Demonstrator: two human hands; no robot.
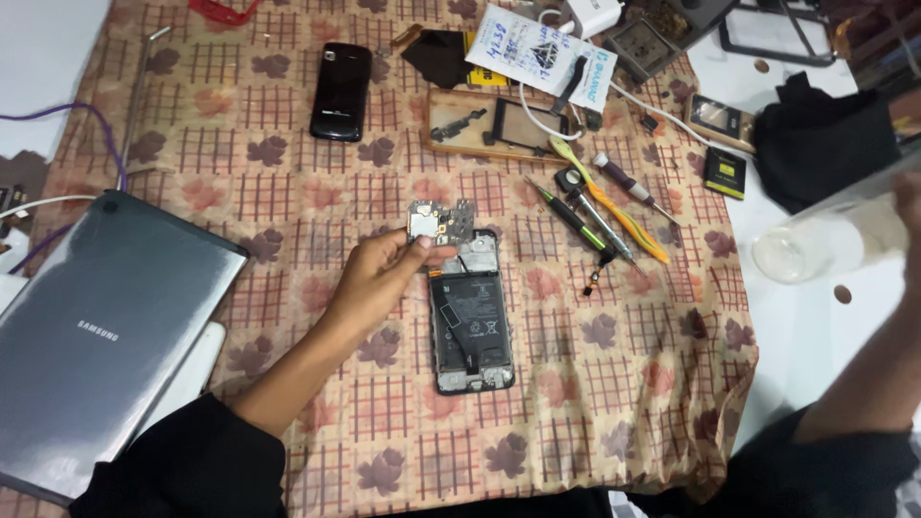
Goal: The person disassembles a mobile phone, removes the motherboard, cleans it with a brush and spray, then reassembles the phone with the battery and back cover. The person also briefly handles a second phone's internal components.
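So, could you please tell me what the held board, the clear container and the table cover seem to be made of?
The board in the left hand looks like a circuit board with dull metal shields. The clear container at the right hand is see-through, plastic or glass. The table cover looks like matte printed cloth, hanging at its edge.

My white table (pixel 815 317) carries a leaf-patterned cloth (pixel 288 173), with my opened phone (pixel 470 321) mid-cloth, a grey tablet (pixel 96 326) at its left edge, screwdrivers (pixel 604 216) toward its right.

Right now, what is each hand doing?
Left hand: closed on a small circuit board.
Right hand: at the frame edge, holding a clear plastic container.
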